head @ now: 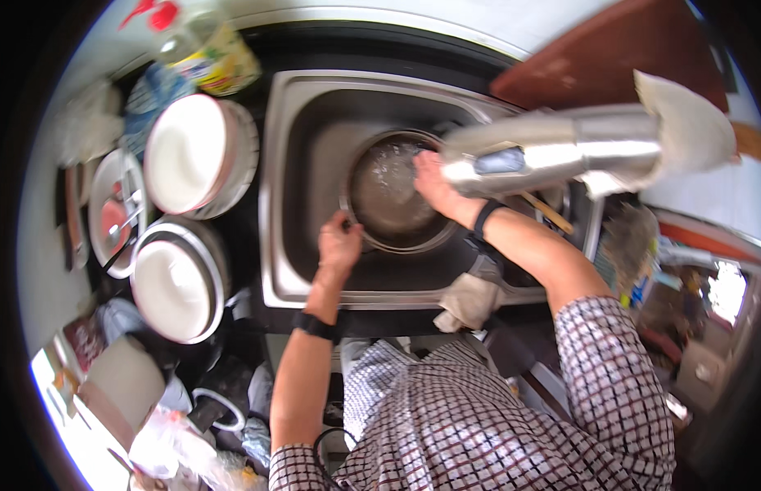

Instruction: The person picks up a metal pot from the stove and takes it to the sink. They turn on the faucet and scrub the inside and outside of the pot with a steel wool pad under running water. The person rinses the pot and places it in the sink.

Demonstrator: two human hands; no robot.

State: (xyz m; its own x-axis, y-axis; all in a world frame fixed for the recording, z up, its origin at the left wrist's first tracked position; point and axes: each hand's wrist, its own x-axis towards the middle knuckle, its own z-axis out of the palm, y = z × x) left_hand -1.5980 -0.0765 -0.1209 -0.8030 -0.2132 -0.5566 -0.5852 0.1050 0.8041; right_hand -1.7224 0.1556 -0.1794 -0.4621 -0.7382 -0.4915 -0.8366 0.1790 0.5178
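A round metal pot [395, 242] holding cloudy, rippling water [389, 190] stands in the stainless steel sink [313, 147]. At the pot's left side, the fingers of my left hand [340, 242] are closed around a small dark part that looks like its handle. My right hand [438, 187] reaches over the pot's right rim, fingers at the water. Something dark shows by those fingertips, too blurred to name. Close above the right hand, a thick silver cylindrical fixture [540, 144], perhaps a tap, covers part of the sink.
Stacked white bowls [187, 153] and more bowls [171, 291] stand left of the sink. Beyond them are an oval dish [116, 215] with utensils and a knife [73, 215]. A beige cloth [469, 301] hangs over the front edge. A yellow-labelled bottle [217, 61] stands behind.
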